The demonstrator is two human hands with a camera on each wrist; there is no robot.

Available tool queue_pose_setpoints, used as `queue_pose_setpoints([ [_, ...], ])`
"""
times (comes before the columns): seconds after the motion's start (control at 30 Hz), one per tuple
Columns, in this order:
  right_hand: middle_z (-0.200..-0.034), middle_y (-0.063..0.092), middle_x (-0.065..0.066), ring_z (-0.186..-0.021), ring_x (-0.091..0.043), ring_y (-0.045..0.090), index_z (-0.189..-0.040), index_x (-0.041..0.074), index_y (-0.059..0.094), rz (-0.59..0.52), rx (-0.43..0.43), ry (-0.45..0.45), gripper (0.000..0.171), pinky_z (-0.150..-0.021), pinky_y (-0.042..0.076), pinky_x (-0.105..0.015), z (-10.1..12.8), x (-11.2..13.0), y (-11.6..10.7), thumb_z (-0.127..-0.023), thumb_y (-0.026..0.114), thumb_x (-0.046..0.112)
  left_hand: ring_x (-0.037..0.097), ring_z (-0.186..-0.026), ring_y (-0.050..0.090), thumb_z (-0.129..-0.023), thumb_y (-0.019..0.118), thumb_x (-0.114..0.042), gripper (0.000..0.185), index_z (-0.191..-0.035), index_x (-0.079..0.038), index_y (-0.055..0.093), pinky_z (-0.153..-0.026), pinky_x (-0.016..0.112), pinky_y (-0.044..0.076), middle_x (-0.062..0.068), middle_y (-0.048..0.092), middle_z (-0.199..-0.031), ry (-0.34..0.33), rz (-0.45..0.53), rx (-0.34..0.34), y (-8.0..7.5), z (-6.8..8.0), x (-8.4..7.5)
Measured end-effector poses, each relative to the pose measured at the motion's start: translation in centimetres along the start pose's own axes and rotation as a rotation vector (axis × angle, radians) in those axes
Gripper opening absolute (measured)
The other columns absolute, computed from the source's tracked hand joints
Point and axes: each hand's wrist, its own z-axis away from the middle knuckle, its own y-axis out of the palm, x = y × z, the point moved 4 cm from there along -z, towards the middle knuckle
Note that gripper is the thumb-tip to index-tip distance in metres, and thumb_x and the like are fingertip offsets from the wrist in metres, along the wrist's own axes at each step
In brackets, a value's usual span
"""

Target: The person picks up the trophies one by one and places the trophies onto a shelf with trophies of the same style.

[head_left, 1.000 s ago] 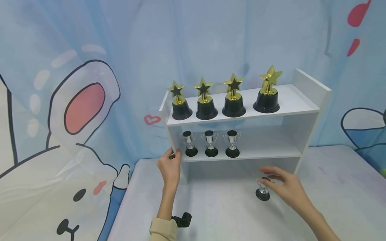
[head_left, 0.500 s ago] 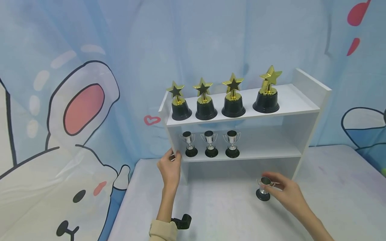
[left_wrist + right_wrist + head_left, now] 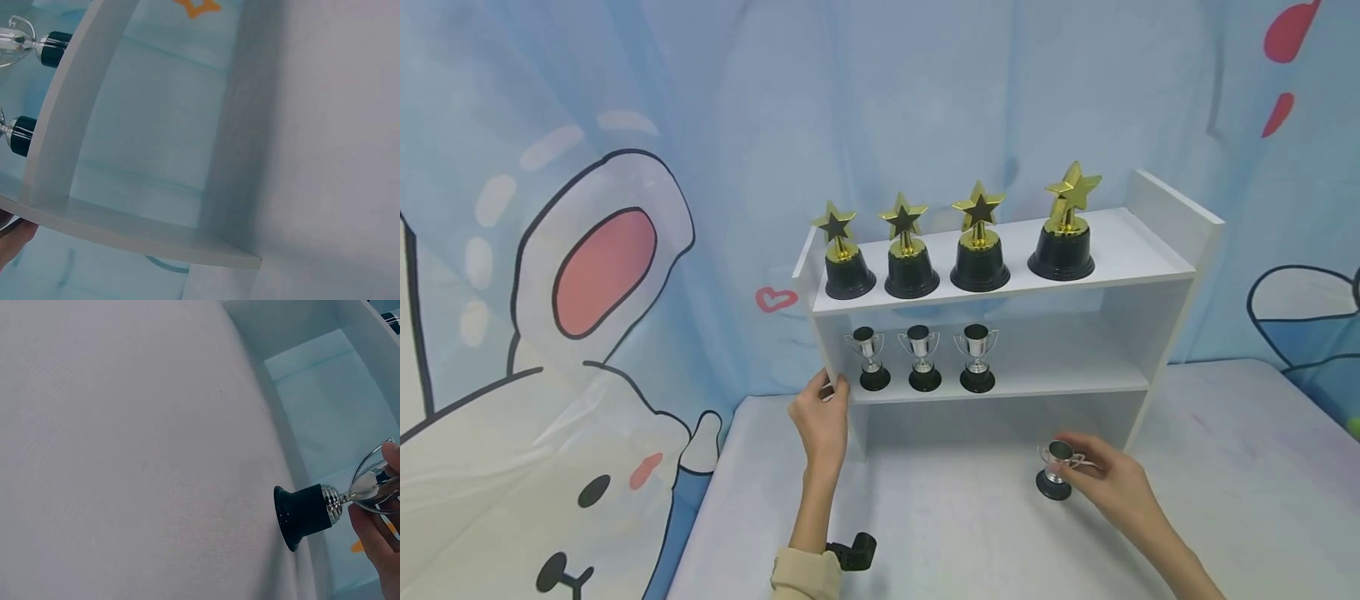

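A small silver cup trophy (image 3: 1055,472) with a black base stands on the white table in front of the white shelf unit (image 3: 1150,267). My right hand (image 3: 1086,467) pinches its cup and handle; the right wrist view shows the trophy (image 3: 312,511) with its base on the table and my fingers (image 3: 375,531) round the cup. My left hand (image 3: 827,400) grips the shelf's left side panel at the middle board. Three matching silver trophies (image 3: 921,358) stand on the middle shelf, and several gold star trophies (image 3: 977,242) line the top.
A white table (image 3: 1225,467) carries the shelf, with a cartoon-printed blue curtain (image 3: 610,267) behind. A black clip (image 3: 853,552) lies near my left sleeve. The middle shelf's right half (image 3: 1067,367) is bare. The left wrist view shows the shelf boards (image 3: 125,225) from the side.
My right hand has closed its fingers onto the silver trophy on the table. The left hand has stayed on the shelf's side.
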Motion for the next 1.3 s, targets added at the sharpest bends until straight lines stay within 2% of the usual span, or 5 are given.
queue_pose_setpoints([
  [0.17,-0.124,0.070,-0.020,-0.092,0.020,0.057,-0.132,0.005,0.065,-0.003,-0.019,-0.011,0.050,-0.076,0.056,-0.012,-0.1,-0.2,0.1,-0.090,0.081,0.028,0.031,-0.082,0.078,-0.092,0.069,-0.002,0.023,-0.114,0.002,0.077,-0.066,0.044,0.064,0.022,0.078,-0.100,-0.003,0.001,0.000,0.0,-0.1,0.0],
  [0.6,-0.119,0.072,-0.019,-0.092,0.022,0.055,-0.129,0.004,0.067,0.010,-0.036,-0.030,0.048,-0.077,0.055,-0.009,0.0,0.1,0.2,-0.089,0.082,0.026,0.032,-0.081,0.078,-0.093,0.069,-0.002,0.023,-0.114,0.003,0.076,-0.066,0.043,0.064,0.022,0.077,-0.101,0.014,0.007,0.004,0.0,-0.1,0.1],
  [0.97,-0.119,0.072,-0.018,-0.091,0.019,0.057,-0.129,0.006,0.068,0.041,-0.030,-0.056,0.047,-0.076,0.056,-0.011,0.3,1.3,-0.2,-0.089,0.082,0.027,0.032,-0.083,0.078,-0.093,0.069,-0.002,0.023,-0.115,0.002,0.077,-0.067,0.044,0.064,0.022,0.077,-0.101,-0.002,0.009,0.010,0.0,-0.1,0.1],
  [1.3,-0.121,0.072,-0.015,-0.088,0.010,0.066,-0.130,0.010,0.068,0.075,-0.016,-0.061,0.048,-0.073,0.058,-0.016,0.6,2.9,-1.0,-0.089,0.082,0.031,0.032,-0.083,0.078,-0.093,0.070,-0.003,0.023,-0.115,0.002,0.077,-0.067,0.043,0.064,0.022,0.078,-0.101,-0.011,0.000,0.001,0.1,-0.1,0.1],
])
